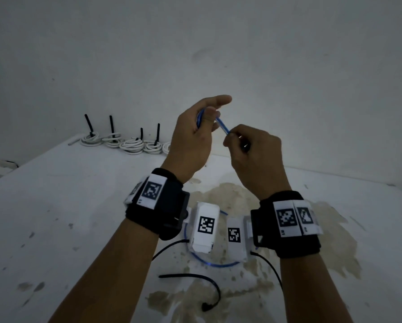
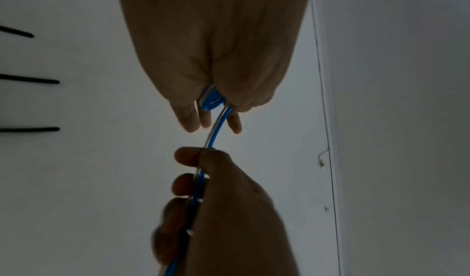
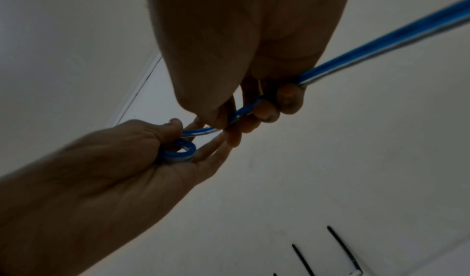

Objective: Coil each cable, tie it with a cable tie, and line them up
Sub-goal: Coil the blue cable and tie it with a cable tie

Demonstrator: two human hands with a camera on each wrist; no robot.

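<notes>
The white, stained bench (image 1: 78,206) filled the lower half of the head view, running back to a pale wall. At its far edge, in the middle left of the frame, a row of coiled white cables (image 1: 125,142) lay side by side, each bound with a black cable tie (image 1: 158,134) whose tail stood upright. The left hand (image 1: 190,136) and the right hand (image 1: 253,157) were raised above the bench at the centre of the frame. The left grip was closed around a small coil of the thin blue cable (image 3: 178,152), thumb pressing it against the fingers. The right grip pinched the same cable just beside the coil, fingers curled round it. The rest of the blue cable curved on the bench beneath the wrists. A loose black cable tie (image 1: 195,283) lay at lower centre.
</notes>
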